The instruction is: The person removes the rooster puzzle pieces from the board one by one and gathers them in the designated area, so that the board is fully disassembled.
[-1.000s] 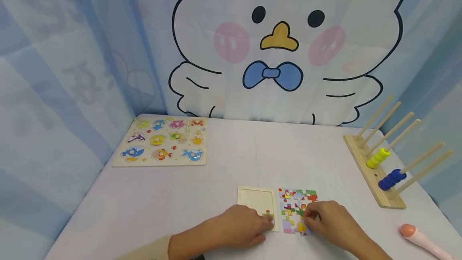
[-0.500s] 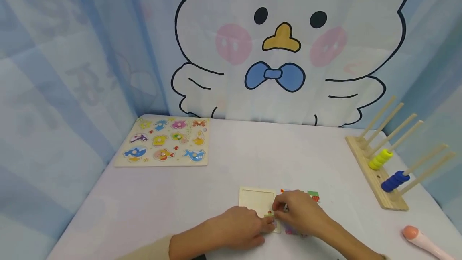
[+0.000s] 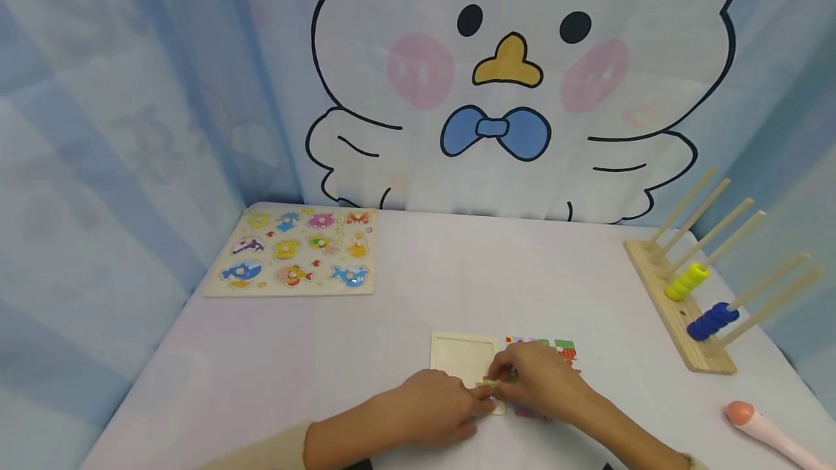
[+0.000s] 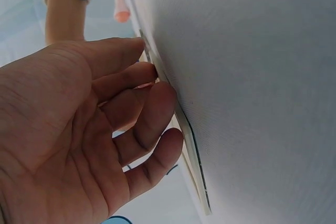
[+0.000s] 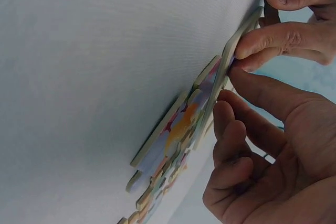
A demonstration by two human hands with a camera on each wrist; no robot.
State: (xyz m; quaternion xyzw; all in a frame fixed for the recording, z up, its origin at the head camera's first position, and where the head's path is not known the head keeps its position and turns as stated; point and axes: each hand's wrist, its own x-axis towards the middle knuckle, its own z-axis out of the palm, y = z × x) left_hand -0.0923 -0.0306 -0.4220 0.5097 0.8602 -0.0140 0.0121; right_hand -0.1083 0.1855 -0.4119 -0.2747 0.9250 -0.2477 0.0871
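A small pale wooden puzzle tray point(image 3: 462, 351) lies on the white table in the head view. My left hand point(image 3: 432, 409) rests across its near part, index finger pressing at the lower right corner, where a bit of a coloured piece shows. My right hand point(image 3: 543, 377) is over the tray's right edge, thumb and index finger pinching a small puzzle piece point(image 3: 512, 378), mostly hidden by the fingers. Laid-out jigsaw pieces point(image 3: 565, 347) sit just right of the tray, partly under my right hand. In the right wrist view, these loose pieces point(image 5: 181, 127) lie beside the tray's rim.
A wooden peg puzzle board point(image 3: 294, 252) with sea animals lies at the back left. On the right stands a wooden peg rack point(image 3: 679, 310) with yellow and blue beads. A pink stick with an orange end point(image 3: 764, 428) lies at the front right. A printed curtain hangs behind.
My right hand has moved left from the loose pieces to the tray, carrying a puzzle piece, and now works beside my left fingertips. My left hand has stayed at the tray's corner.
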